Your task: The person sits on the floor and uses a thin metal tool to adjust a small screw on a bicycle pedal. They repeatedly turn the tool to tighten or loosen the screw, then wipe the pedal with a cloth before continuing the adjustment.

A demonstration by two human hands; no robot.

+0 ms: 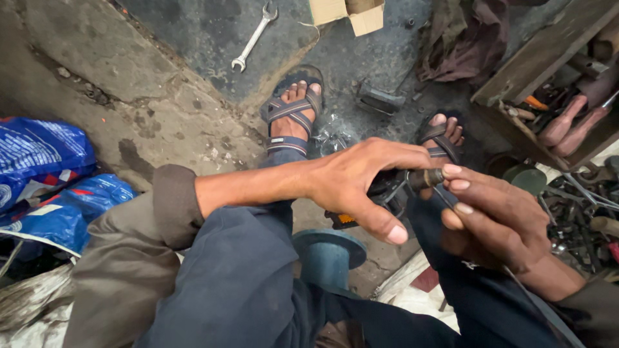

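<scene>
Lying between the two hands, right of the frame's centre, a small dark metal part (427, 178) has its long axis roughly level, running left to right with a slight rise toward the right; its rounded, brownish end points at the right hand's fingertips. The left hand (361, 183) arches over a darker assembly (385, 192) behind the part, fingers curled round it and thumb stretched low toward the lower centre. The right hand (496, 219) meets the part's tip with its fingers held close together and a thin rod or wire (445, 196) slanting under them; whether they truly pinch the part cannot be told.

By the look of it the hold is light and greasy, so the part could slip and drop between the knees toward the blue round flange (325, 248) or the cluttered floor. A twist of either wrist might also jam the thin rod against a fingertip.

Further out lie a sandalled foot (291, 113), a spanner (255, 35) at the upper centre, and a wooden tool tray (548, 64) at the upper right.
</scene>
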